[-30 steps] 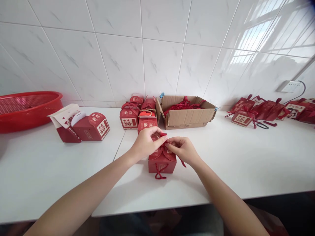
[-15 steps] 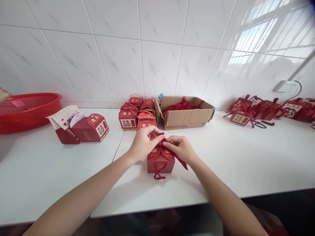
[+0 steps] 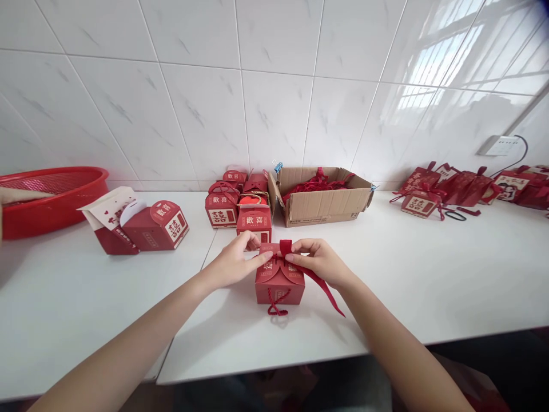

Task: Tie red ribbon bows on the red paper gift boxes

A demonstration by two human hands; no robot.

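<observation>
A small red gift box (image 3: 279, 284) with a red cord hanging down its front stands on the white table (image 3: 429, 274) just ahead of me. A red ribbon (image 3: 315, 278) runs across its top and trails off to the right. My left hand (image 3: 235, 262) pinches the ribbon at the box's left top. My right hand (image 3: 319, 260) pinches it at the right top, beside a small loop. Both hands are closed on the ribbon.
Behind stand several finished red boxes (image 3: 238, 206) and an open cardboard box (image 3: 321, 197) holding red ribbons. At the left are two red boxes (image 3: 141, 226), one open, and a red basket (image 3: 47, 197). More red boxes (image 3: 463, 191) lie at the far right. The table's front edge is near.
My hands have drawn apart over the box top, pulling the ribbon out to both sides. The right tail now hangs longer past the box. The view has shifted slightly.
</observation>
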